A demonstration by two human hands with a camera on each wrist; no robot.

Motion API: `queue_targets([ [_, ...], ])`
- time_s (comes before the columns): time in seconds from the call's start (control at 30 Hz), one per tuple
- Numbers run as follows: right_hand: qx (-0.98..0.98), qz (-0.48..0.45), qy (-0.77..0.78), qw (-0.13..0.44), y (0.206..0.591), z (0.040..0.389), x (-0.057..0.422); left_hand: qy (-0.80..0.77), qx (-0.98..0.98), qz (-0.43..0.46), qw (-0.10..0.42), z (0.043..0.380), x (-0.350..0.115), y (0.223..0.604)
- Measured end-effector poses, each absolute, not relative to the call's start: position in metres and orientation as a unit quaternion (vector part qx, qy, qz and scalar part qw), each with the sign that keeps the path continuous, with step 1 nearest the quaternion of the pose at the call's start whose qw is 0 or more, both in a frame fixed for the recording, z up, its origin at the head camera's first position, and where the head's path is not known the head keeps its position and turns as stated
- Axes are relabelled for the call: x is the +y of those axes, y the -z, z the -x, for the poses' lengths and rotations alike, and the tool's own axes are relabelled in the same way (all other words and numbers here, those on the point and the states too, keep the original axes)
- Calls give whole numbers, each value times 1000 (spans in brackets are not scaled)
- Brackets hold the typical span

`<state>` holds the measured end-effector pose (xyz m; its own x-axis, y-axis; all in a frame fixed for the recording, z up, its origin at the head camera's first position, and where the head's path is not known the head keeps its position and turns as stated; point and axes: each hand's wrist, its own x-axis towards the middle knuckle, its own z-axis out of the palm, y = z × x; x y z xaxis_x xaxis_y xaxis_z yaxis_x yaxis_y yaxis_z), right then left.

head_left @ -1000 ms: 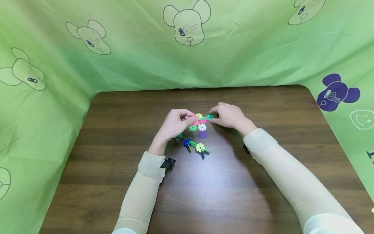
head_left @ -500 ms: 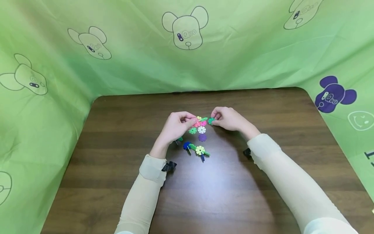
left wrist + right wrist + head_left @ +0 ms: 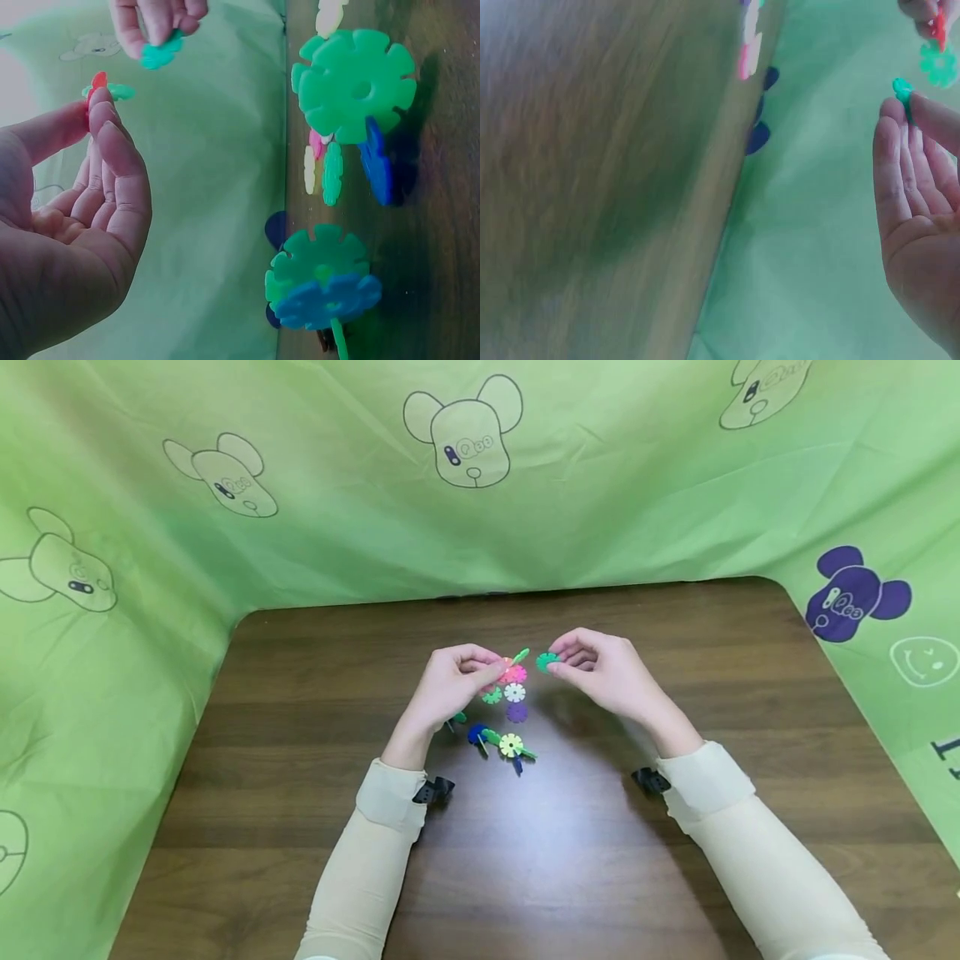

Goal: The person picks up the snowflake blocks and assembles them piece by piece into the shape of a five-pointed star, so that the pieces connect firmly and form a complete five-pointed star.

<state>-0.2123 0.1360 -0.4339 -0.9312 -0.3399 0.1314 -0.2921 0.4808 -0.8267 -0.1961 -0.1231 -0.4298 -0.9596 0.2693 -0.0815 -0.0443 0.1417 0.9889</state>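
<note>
My left hand (image 3: pixel 459 681) pinches a red notched plastic disc (image 3: pixel 99 79) between thumb and fingers. A light green disc (image 3: pixel 521 656) is slotted into it and sticks out beyond the fingertips. My right hand (image 3: pixel 611 672) pinches a teal green disc (image 3: pixel 547 662) by its edge, a short gap to the right of the light green one. Both held pieces are above the table. Below them lie a pink disc (image 3: pixel 515 675), a white disc (image 3: pixel 514 692), a purple disc (image 3: pixel 517 712) and a green disc (image 3: pixel 491 696). The left fingers partly hide the red disc.
Nearer the front, joined discs stand on the wooden table (image 3: pixel 600 860): a blue disc (image 3: pixel 477 735), a yellow disc (image 3: pixel 511 745) and several others. More joined green discs (image 3: pixel 356 86) stand below the left hand. A green printed cloth (image 3: pixel 600 510) hangs behind the table.
My right hand has lifted the teal disc and tilted it, drawing slightly away to the right. The light green disc in my left hand now points more upward.
</note>
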Motion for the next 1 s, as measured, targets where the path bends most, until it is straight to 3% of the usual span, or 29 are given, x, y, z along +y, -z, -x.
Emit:
queue_targets([
  [0.53,796,212,557,-105,440,181,113,-669,730,-78,117,197,-122,429],
  [1.0,793,276,523,-143,446,185,110,-665,729,-91,136,196,-118,432],
])
